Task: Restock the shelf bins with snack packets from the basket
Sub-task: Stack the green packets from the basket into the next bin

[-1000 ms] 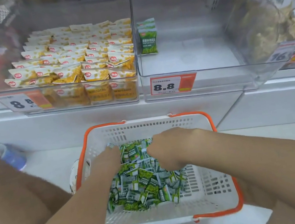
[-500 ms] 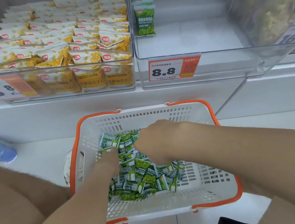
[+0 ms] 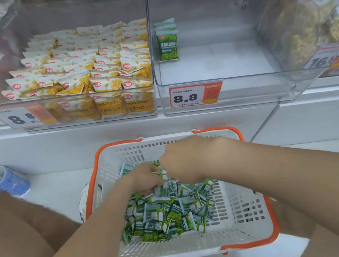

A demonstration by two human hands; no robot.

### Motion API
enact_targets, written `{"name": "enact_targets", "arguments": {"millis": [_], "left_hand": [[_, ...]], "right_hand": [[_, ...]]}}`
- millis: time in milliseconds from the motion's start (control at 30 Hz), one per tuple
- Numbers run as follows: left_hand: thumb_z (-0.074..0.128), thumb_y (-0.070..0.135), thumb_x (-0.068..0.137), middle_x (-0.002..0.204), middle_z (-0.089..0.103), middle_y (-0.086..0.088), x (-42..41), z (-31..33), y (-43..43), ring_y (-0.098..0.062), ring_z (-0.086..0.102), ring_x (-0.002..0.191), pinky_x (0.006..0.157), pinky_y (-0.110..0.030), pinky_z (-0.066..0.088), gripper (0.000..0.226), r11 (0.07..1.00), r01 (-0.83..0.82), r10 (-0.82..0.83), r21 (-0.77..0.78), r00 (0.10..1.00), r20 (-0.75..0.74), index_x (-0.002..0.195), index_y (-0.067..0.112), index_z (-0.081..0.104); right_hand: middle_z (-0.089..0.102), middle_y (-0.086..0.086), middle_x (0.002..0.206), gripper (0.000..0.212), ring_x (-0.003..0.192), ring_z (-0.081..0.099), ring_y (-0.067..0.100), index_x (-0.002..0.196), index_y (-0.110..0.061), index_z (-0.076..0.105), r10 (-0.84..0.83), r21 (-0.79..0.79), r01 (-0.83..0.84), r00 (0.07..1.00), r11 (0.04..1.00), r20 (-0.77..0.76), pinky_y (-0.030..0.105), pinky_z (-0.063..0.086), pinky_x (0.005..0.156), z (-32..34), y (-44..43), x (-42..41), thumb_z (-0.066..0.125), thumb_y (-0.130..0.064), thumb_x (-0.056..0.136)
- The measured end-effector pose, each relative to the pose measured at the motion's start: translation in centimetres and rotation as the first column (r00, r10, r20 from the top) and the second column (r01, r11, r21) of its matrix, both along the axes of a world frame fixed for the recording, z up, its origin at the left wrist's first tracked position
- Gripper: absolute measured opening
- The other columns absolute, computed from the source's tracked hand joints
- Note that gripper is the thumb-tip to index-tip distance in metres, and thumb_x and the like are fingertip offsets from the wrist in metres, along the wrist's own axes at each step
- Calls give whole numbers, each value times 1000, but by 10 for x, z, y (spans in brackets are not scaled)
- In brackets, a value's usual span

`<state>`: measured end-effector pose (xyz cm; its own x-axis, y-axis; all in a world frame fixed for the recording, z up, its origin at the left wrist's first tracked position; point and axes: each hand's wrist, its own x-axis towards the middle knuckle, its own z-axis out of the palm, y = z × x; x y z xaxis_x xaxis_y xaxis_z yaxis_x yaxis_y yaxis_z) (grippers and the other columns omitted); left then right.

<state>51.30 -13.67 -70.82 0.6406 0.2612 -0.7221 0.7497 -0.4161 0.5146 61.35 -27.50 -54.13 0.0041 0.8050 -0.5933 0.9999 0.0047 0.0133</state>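
A white basket with an orange rim (image 3: 243, 212) stands on the floor below the shelf, holding a heap of several green snack packets (image 3: 167, 214). Both hands are down in the basket at the heap's far end. My left hand (image 3: 143, 176) and my right hand (image 3: 182, 159) are close together, fingers curled around a bunch of green packets (image 3: 165, 177) between them. Above, the middle clear bin (image 3: 225, 94) holds only a short row of upright green packets (image 3: 166, 40) at its back left.
The left clear bin (image 3: 29, 127) is packed with yellow snack packets (image 3: 85, 61). A bin at the right (image 3: 313, 14) holds bagged brownish snacks. Price tags reading 8.8 (image 3: 194, 95) hang on the bin fronts. A blue-labelled bottle (image 3: 12, 185) lies on the floor at left.
Both hands have drawn closer together over the far end of the heap and gathered packets between them. The view has tilted up a little, showing more of the bins.
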Motion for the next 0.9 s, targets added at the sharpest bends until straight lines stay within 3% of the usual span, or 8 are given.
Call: {"name": "enact_targets", "arguments": {"millis": [133, 233, 333, 433, 533, 700, 800, 900], "left_hand": [[63, 8, 102, 82, 60, -9, 18, 78, -11, -17, 60, 67, 71, -32, 58, 16, 861, -151, 252, -486, 956, 150, 113, 20, 65], [56, 1, 103, 100, 69, -6, 26, 122, -16, -23, 60, 96, 77, -36, 61, 17, 718, -163, 419, -677, 878, 232, 118, 6, 63], [55, 5, 102, 109, 67, -14, 29, 154, -17, -26, 59, 101, 75, -37, 61, 18, 654, -122, 467, -747, 842, 271, 111, 7, 70], [53, 30, 103, 98, 70, -20, 26, 186, -19, -30, 71, 78, 70, -36, 60, 29, 730, -107, 391, -675, 876, 284, 106, 9, 72], [41, 28, 111, 114, 73, -18, 27, 214, -20, -42, 74, 99, 81, -43, 64, 33, 759, -145, 452, -634, 818, 355, 124, 9, 65], [61, 5, 102, 114, 76, -17, 31, 236, -20, -29, 74, 104, 90, -37, 61, 24, 922, -19, 289, -387, 701, 653, 126, 5, 66], [69, 5, 97, 101, 77, -17, 37, 239, -21, -25, 75, 89, 80, -39, 62, 20, 952, -108, 288, -286, 634, 718, 118, 7, 70], [79, 16, 91, 91, 76, -4, 48, 243, -18, -13, 68, 74, 73, -33, 57, 17, 955, -297, 167, -1, 535, 828, 106, 22, 75]], "right_hand": [[51, -3, 85, 48, 82, 59, 23, 118, -18, 60, -71, 127, 86, 991, 988, -117, 31, 42, 54, 18, -9, 28, 70, -56, 90], [56, -3, 103, 90, 93, 56, 20, 131, -22, 49, -54, 261, 94, 986, 961, -159, 37, 53, 73, 32, -20, 45, 84, -70, 63], [52, -7, 91, 53, 88, 53, 19, 101, -22, 48, -36, 490, 146, 973, 859, -227, 36, 46, 72, 48, -26, 52, 83, -51, 73], [61, -10, 78, 25, 74, 57, 16, 87, -26, 59, -114, 641, 326, 930, 695, -350, 39, 50, 76, 68, -31, 58, 75, -44, 82], [68, -4, 73, 26, 71, 60, 19, 87, -21, 67, -274, 640, 502, 862, 582, -427, 36, 51, 73, 87, -34, 66, 73, -47, 88], [75, 5, 71, 15, 63, 74, 18, 88, -16, 71, -328, 375, 792, 560, 481, -761, 43, 64, 68, 107, -35, 78, 75, -30, 93], [76, 9, 76, 12, 62, 73, 20, 92, -15, 72, -328, 272, 873, 416, 404, -848, 38, 63, 62, 110, -27, 80, 77, -26, 89], [75, 11, 78, 20, 68, 73, 24, 89, -16, 70, -337, 272, 940, 329, 204, -882, 44, 64, 69, 109, -11, 88, 72, -32, 77]]}}
